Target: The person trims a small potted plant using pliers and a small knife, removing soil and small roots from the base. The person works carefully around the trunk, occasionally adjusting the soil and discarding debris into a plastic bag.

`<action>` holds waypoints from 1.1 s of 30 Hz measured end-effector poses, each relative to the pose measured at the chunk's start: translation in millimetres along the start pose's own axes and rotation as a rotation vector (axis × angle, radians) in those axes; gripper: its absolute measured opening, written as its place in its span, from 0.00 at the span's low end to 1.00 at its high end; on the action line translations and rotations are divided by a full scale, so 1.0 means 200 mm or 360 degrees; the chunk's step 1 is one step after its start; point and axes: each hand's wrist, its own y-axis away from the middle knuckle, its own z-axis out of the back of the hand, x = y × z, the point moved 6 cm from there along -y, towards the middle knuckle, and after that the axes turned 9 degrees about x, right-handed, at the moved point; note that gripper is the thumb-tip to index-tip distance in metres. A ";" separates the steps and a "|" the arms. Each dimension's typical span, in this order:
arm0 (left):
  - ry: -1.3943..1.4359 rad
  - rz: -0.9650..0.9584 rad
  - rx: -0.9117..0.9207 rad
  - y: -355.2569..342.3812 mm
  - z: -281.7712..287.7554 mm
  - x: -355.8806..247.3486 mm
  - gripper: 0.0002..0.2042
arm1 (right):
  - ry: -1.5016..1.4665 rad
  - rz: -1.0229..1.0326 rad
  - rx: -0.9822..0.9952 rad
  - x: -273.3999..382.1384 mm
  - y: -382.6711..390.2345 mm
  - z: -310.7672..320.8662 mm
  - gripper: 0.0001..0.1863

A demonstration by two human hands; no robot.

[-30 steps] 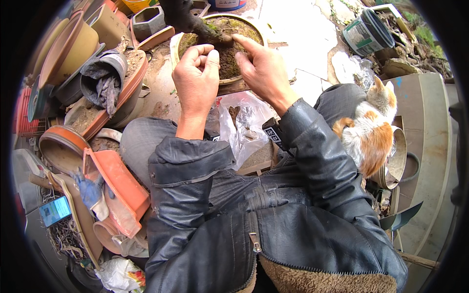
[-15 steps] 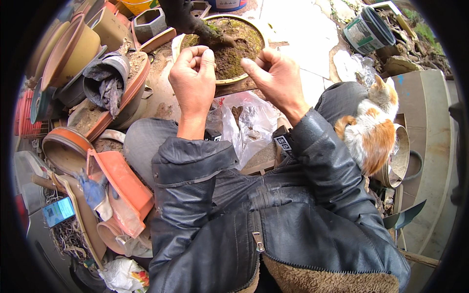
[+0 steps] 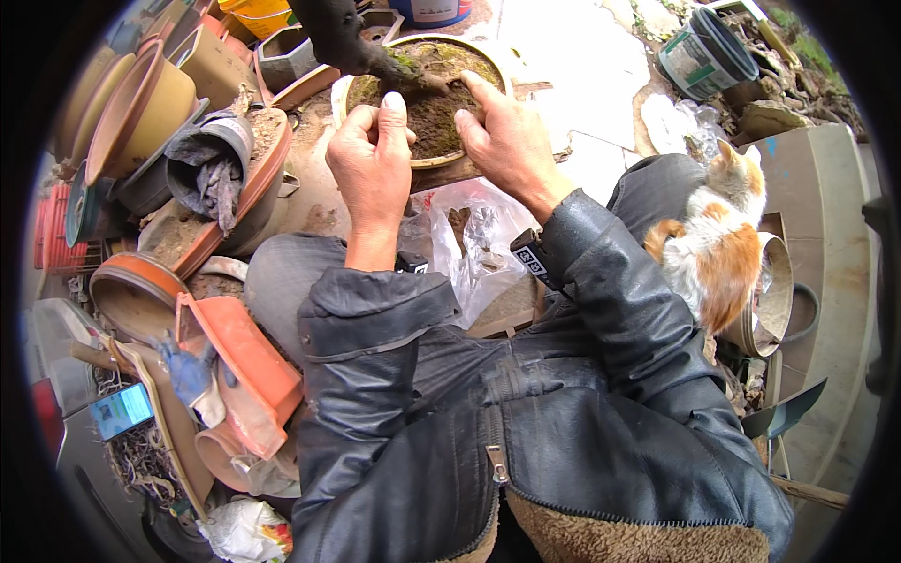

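A round cream pot (image 3: 427, 161) holds mossy soil (image 3: 434, 129) and a dark, leaning trunk (image 3: 357, 47). My left hand (image 3: 371, 169) is over the pot's near left side, fingers curled and thumb raised; what they hold, if anything, is hidden. My right hand (image 3: 511, 155) is over the right side, index finger stretched onto the soil beside the trunk's base, thumb apart from it. A crumpled clear plastic bag (image 3: 474, 258) lies below my hands, between my legs.
Pots (image 3: 131, 113) crowd the left, with a salmon planter (image 3: 253, 347), a blue glove (image 3: 188, 375) and a phone (image 3: 122, 410). An orange-and-white cat (image 3: 713, 253) is by my right leg. A bucket (image 3: 704, 56) and rubble (image 3: 770, 113) are back right.
My right hand drew back toward the lower right half a second ago and is now back on the soil. My left hand's thumb has shifted slightly right, over the curled fingers.
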 end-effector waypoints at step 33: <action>-0.0027 -0.0058 -0.0020 0.01 0.01 -0.01 0.24 | -0.0069 -0.0122 -0.0018 -0.09 0.08 0.03 0.21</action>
